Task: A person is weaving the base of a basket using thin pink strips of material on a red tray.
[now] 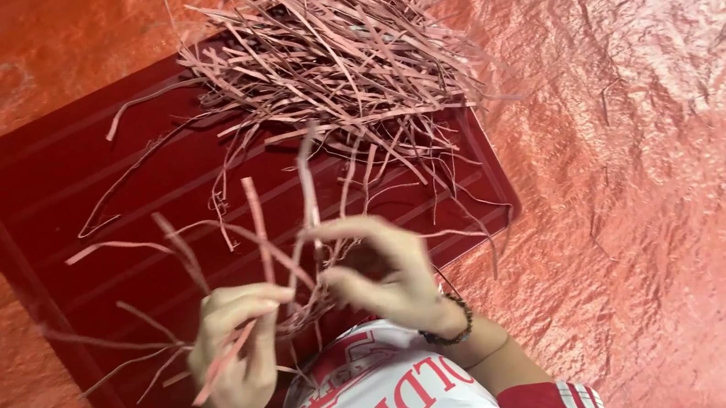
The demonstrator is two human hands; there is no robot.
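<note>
Left hand [234, 344] clamps bundle of strips [268, 243], ends fanned upward for picking. Right hand [382, 271] pinches single strip from fan. Loose pile [336, 60] heaped on tray [30, 199] far end, within reach.

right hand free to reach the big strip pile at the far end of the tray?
Probably not yet: the right hand is pinching strips together with the left hand. Nothing on the tray stands between it and the pile.

Tray [57, 191] lies mid-left of frame on crinkled sheet [652, 150]. Strip pile [336, 60] sits on tray's upper-right end. Left hand [233, 349] & right hand [385, 270], lower centre, above tray's near edge w/ loose strips [259, 221] between them.
</note>
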